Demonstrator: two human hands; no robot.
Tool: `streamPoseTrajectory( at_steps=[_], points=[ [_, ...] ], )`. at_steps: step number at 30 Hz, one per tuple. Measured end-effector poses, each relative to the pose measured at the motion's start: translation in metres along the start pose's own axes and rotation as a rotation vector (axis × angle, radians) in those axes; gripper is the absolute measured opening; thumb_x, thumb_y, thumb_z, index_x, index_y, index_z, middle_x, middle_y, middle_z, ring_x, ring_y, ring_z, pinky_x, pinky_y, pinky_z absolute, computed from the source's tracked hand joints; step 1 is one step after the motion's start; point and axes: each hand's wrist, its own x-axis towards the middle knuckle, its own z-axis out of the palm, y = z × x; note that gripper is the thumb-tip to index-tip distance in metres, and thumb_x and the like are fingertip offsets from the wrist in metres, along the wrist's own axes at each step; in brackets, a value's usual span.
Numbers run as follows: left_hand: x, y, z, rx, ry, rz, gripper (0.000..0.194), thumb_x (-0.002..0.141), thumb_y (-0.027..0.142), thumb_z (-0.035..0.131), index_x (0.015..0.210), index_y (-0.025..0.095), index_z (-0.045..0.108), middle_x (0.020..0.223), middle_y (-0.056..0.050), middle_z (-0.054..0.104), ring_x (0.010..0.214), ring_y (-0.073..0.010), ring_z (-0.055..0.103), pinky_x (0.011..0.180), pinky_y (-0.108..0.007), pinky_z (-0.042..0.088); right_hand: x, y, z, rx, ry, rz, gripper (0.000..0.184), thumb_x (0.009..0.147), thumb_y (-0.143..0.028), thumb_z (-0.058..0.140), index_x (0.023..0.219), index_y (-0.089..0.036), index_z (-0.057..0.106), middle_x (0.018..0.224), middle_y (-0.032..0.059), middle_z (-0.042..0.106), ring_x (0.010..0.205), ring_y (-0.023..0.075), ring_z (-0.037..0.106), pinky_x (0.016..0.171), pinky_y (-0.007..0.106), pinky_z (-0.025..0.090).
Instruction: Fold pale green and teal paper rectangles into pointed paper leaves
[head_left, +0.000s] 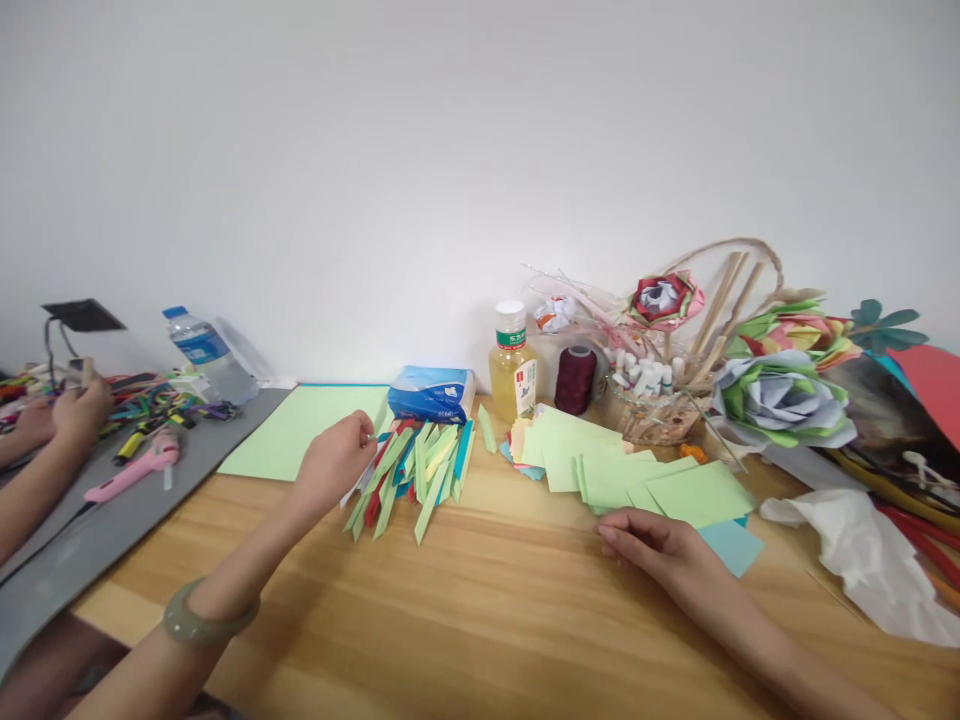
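My left hand (339, 462), with a green bangle on the wrist, is closed in a pinch at the left edge of a pile of folded paper strips (424, 478) in green, red, blue and yellow. Whatever lies between those fingertips is hidden. My right hand (651, 545) hovers or rests by the near edge of the light green paper sheets (615, 470); I cannot tell whether it touches them. Its fingers are curled, the thumb close to the index fingertip, and nothing shows in them. A blue sheet (731, 547) pokes out beside that hand.
Behind the strips are a blue tissue pack (431, 393) and a large green sheet (300, 430). A yellow drink bottle (512, 365), dark thread spool (576, 380), basket (652, 418) and paper flowers (784, 400) line the wall. At left, another person's hand (81, 405) is near a pink glue gun (135, 470).
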Motion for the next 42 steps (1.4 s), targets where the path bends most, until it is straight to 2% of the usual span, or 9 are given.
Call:
streamPoseTrajectory(
  at_steps=[3,8,14,18,23,28,32,35,42],
  points=[
    [0.000,-0.005,0.001,-0.016,0.004,0.032,0.010,0.084,0.027,0.045,0.084,0.020,0.052,0.076,-0.001,0.065,0.069,-0.0193,0.062,0.058,-0.027,0.040,0.000,0.000,0.000,0.000,0.007,-0.002,0.039,0.083,-0.056,0.049,0.073,-0.021,0.062,0.070,0.0001,0.060,0.071,0.0185,0.053,0.065,0.027,0.039],
    [0.000,0.009,-0.004,-0.033,0.081,0.181,0.020,0.090,0.030,0.039,0.091,0.020,0.057,0.101,-0.004,0.064,0.096,-0.0212,0.060,0.075,-0.030,0.046,0.002,0.003,0.002,-0.001,0.006,-0.012,0.041,0.082,-0.058,0.048,0.074,-0.020,0.063,0.070,0.0000,0.060,0.069,0.0176,0.053,0.063,0.026,0.038],
    [0.004,0.077,0.004,-0.029,-0.011,0.604,0.025,0.095,0.026,0.037,0.106,0.021,0.059,0.116,-0.002,0.062,0.112,-0.0148,0.054,0.095,-0.025,0.042,0.003,0.004,0.001,-0.039,0.034,-0.062,0.040,0.082,-0.055,0.047,0.071,-0.019,0.062,0.067,0.0001,0.060,0.066,0.0168,0.054,0.060,0.025,0.040],
    [0.012,0.117,0.030,0.044,-0.065,0.769,0.034,0.093,0.019,0.042,0.126,0.014,0.049,0.137,-0.011,0.048,0.128,-0.0220,0.042,0.104,-0.037,0.034,-0.002,0.004,0.006,-0.088,0.093,-0.102,0.040,0.085,-0.052,0.044,0.071,-0.019,0.061,0.063,-0.0001,0.059,0.062,0.0159,0.054,0.056,0.024,0.041],
    [0.013,0.127,0.045,0.142,-0.097,0.804,0.032,0.085,0.005,0.045,0.115,0.004,0.056,0.122,-0.020,0.058,0.115,-0.0266,0.055,0.095,-0.038,0.043,-0.008,-0.006,0.003,-0.191,0.196,-0.211,0.038,0.088,-0.047,0.041,0.076,-0.019,0.063,0.070,0.0020,0.065,0.067,0.0171,0.059,0.059,0.025,0.045],
    [0.002,0.124,0.027,0.173,-0.040,0.798,0.029,0.081,0.000,0.045,0.103,0.011,0.062,0.112,-0.016,0.064,0.113,-0.0279,0.055,0.093,-0.043,0.042,-0.009,-0.008,-0.045,-0.382,0.303,-0.273,0.033,0.089,-0.045,0.041,0.095,-0.022,0.064,0.090,0.0043,0.070,0.078,0.0186,0.065,0.067,0.028,0.050],
    [-0.011,0.140,0.014,0.111,0.038,0.837,0.027,0.084,0.004,0.048,0.108,0.011,0.060,0.105,-0.014,0.066,0.102,-0.0271,0.060,0.085,-0.043,0.045,-0.015,0.020,-0.074,-0.620,0.415,-0.247,0.042,0.082,-0.040,0.050,0.116,-0.015,0.058,0.116,0.0168,0.064,0.098,0.0315,0.064,0.077,0.045,0.052],
    [-0.026,0.163,0.014,0.029,0.063,0.931,0.018,0.090,0.013,0.047,0.096,0.015,0.064,0.092,-0.008,0.069,0.090,-0.0218,0.063,0.080,-0.036,0.047,-0.021,0.041,-0.069,-0.783,0.422,-0.275,0.053,0.075,-0.039,0.060,0.120,-0.010,0.056,0.129,0.0226,0.053,0.117,0.0380,0.052,0.092,0.053,0.045],
    [-0.057,0.207,0.020,-0.117,0.091,1.094,0.017,0.093,0.021,0.045,0.092,0.017,0.062,0.087,-0.002,0.069,0.082,-0.0175,0.063,0.070,-0.031,0.049,-0.024,0.044,-0.046,-1.008,0.372,-0.359,0.032,0.079,-0.013,0.050,0.108,-0.013,0.062,0.112,0.0164,0.067,0.098,0.0301,0.065,0.081,0.044,0.054]
  ],
)
